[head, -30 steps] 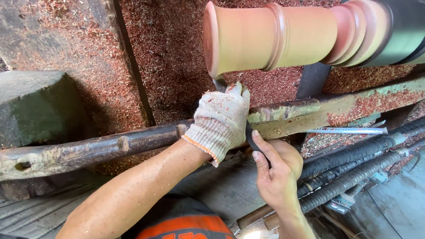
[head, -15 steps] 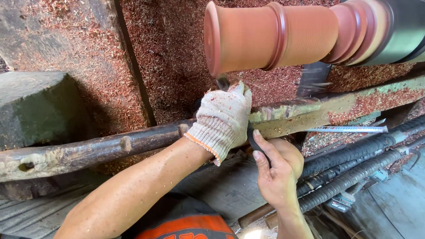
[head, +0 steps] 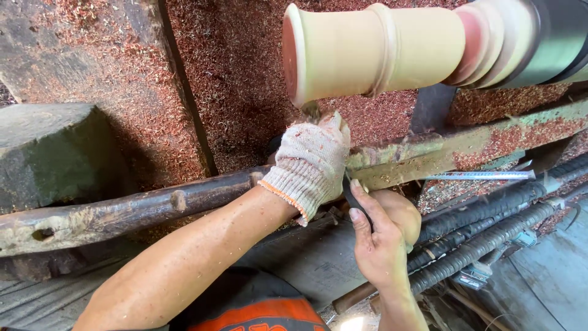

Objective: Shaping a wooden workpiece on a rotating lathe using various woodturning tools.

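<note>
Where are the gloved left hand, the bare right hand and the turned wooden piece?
left hand (head: 311,164), head view, back of glove.
right hand (head: 383,236), head view, back of hand.
turned wooden piece (head: 373,52), head view, pale side wall.

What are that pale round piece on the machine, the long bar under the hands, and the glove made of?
The round piece looks like bare, smooth-turned wood: pale tan, with reddish shavings heaped behind it. The bar seems to be metal, dark, rusty and pitted, with flaking green paint further right. The glove on the left hand looks like knitted cotton, off-white with an orange-edged ribbed cuff.
</note>
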